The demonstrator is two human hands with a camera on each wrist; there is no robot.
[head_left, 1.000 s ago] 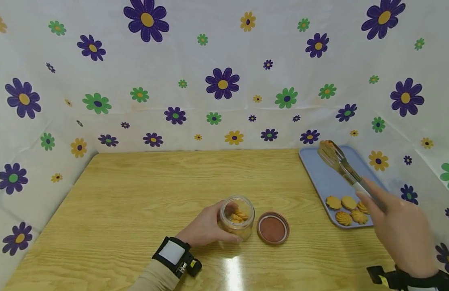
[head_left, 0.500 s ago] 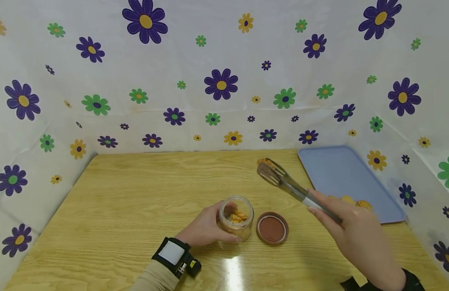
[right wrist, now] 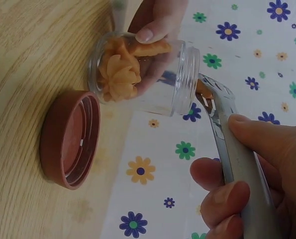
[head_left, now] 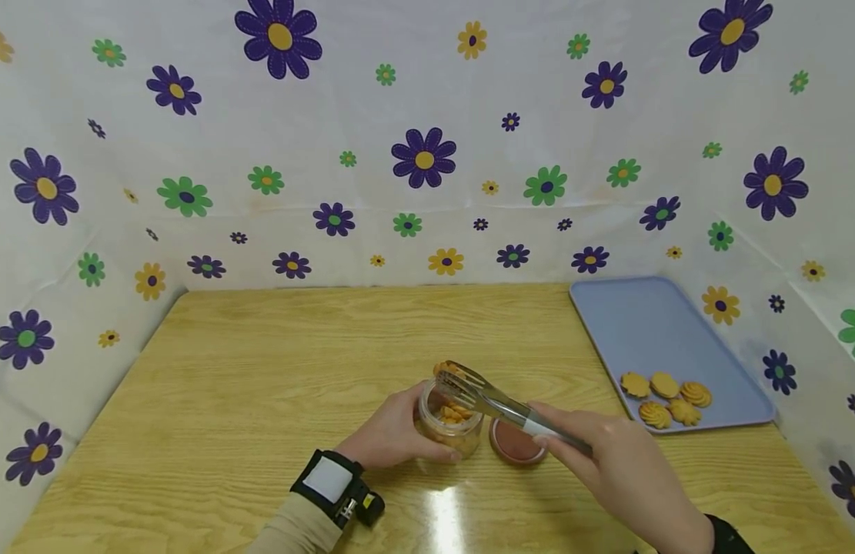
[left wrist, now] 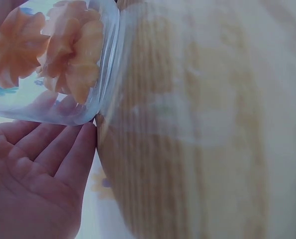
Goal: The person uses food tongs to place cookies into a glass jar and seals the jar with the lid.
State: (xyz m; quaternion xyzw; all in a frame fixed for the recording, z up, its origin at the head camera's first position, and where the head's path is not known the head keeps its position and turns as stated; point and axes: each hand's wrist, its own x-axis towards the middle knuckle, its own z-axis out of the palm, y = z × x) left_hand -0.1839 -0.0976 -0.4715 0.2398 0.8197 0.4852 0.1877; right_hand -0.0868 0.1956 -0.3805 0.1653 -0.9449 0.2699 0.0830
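Observation:
My left hand [head_left: 392,435] grips a clear glass jar [head_left: 463,440] standing upright on the table, fingers and thumb around its side. Several flower-shaped cookies [right wrist: 120,74] lie in the bottom of the jar, as the right wrist view shows. With my right hand [head_left: 628,469] I hold metal tongs [head_left: 499,404] by their grey handle. Their slotted ends pinch a cookie [head_left: 444,369] right at the jar's open mouth; the tongs partly cover this cookie. Just right of the jar, a reddish-brown lid [right wrist: 70,142] lies with its inside facing up, partly behind the tongs in the head view.
A blue tray [head_left: 649,323] stands at the right rear of the wooden table [head_left: 295,346]. Several cookies [head_left: 666,385] of different shapes lie at its near end. A flower-printed cloth [head_left: 358,115] hangs behind the table and along both sides.
My right hand has carried the tongs and their cookie leftward from over the tray to the jar's mouth. My left hand and the jar have stayed in place.

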